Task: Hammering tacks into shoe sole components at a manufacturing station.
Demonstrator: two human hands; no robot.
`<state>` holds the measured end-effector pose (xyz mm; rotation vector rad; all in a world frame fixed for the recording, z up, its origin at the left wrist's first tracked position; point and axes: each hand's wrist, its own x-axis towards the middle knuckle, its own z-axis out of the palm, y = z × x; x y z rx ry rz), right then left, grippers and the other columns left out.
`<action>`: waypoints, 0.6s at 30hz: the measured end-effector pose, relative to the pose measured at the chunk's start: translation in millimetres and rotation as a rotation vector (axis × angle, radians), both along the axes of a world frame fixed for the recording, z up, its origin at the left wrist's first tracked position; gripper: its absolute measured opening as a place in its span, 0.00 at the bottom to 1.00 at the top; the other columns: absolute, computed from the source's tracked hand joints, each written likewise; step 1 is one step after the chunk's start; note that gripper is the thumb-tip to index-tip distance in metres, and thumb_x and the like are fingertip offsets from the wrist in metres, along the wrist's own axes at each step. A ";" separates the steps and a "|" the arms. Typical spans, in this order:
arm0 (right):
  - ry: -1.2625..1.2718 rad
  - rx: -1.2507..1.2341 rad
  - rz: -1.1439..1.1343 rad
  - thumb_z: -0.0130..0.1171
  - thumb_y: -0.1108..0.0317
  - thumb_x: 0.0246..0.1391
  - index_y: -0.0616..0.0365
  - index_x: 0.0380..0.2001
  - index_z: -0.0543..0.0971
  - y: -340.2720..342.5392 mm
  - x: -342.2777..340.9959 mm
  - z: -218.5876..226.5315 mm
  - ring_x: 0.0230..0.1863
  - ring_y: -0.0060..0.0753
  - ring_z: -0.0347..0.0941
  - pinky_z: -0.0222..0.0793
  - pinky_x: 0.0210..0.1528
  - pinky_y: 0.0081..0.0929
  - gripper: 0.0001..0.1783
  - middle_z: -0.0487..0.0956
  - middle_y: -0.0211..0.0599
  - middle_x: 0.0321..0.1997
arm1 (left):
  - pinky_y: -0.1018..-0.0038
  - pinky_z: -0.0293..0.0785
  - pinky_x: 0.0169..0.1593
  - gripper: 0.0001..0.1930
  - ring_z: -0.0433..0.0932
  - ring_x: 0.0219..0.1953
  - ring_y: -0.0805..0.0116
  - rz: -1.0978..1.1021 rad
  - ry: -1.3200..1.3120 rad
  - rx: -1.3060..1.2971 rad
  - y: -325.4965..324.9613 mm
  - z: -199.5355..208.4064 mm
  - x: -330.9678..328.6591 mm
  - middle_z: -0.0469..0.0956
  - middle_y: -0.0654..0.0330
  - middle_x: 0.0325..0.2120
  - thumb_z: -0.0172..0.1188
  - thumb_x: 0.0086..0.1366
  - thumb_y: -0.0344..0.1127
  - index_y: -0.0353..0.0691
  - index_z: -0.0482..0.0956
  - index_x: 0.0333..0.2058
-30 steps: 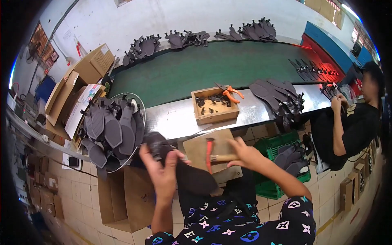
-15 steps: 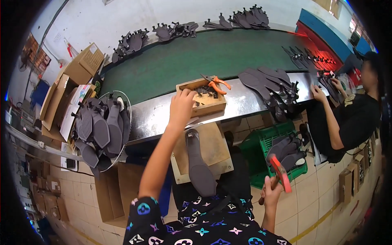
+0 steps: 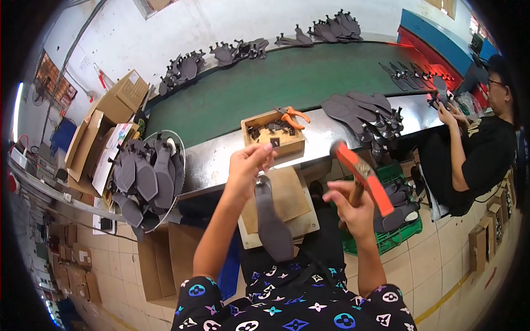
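My left hand [image 3: 249,168] is closed in a pinch above the far end of a dark grey shoe insole [image 3: 273,229]. At its fingertips shows a small black piece [image 3: 275,142]. The insole lies lengthwise on a pale board [image 3: 298,193] over my lap, its wide end toward me. In my right hand [image 3: 355,212] is a hammer [image 3: 361,171] with an orange-red head and brown handle, raised right of the board. Just beyond my left hand stands a wooden box [image 3: 290,148] of small black pieces. Orange-handled pliers [image 3: 292,117] rest on its far right edge.
A wire basket [image 3: 181,185] of insoles stands left, near cardboard boxes [image 3: 132,91]. More insoles [image 3: 353,113] lie on the metal ledge [image 3: 207,160]. Beyond runs a green conveyor belt [image 3: 248,83]. A green crate [image 3: 408,231] is at right, where a co-worker [image 3: 469,149] handles pieces.
My left hand has come out of the wooden box toward me, pinching a small black piece. My right hand has raised the hammer and brought it left, nearer the board.
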<state>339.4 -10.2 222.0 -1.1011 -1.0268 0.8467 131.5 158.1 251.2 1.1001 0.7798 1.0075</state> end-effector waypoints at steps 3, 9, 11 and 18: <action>0.011 0.087 0.125 0.63 0.65 0.62 0.61 0.49 0.79 22.4 -22.2 39.0 0.17 0.08 0.62 0.54 0.18 0.11 0.16 0.84 0.35 0.37 | 0.80 0.69 0.28 0.08 0.76 0.26 0.76 -0.003 -0.178 -0.094 -60.7 18.1 -7.8 0.81 0.60 0.27 0.63 0.67 0.34 0.34 0.83 0.35; 0.002 0.073 0.243 0.66 0.63 0.59 0.66 0.44 0.80 29.9 -58.0 64.9 0.18 0.11 0.64 0.55 0.18 0.13 0.17 0.79 0.29 0.29 | 0.73 0.74 0.31 0.10 0.78 0.30 0.63 0.177 0.528 1.027 -97.7 45.8 -29.5 0.79 0.54 0.29 0.68 0.59 0.27 0.30 0.81 0.39; 0.063 0.050 0.271 0.66 0.64 0.59 0.66 0.43 0.81 29.6 -66.0 66.1 0.18 0.11 0.65 0.56 0.18 0.12 0.16 0.79 0.30 0.29 | 0.71 0.75 0.32 0.11 0.78 0.31 0.60 0.230 0.586 1.228 -99.4 52.2 -37.9 0.79 0.53 0.31 0.69 0.57 0.27 0.31 0.81 0.39; 0.007 0.056 0.273 0.66 0.73 0.56 0.66 0.38 0.82 44.5 -69.4 35.3 0.19 0.14 0.69 0.61 0.20 0.14 0.08 0.80 0.31 0.28 | 0.65 0.77 0.39 0.15 0.79 0.36 0.56 0.158 0.747 1.148 -82.6 39.9 -59.2 0.79 0.54 0.35 0.70 0.56 0.32 0.34 0.80 0.42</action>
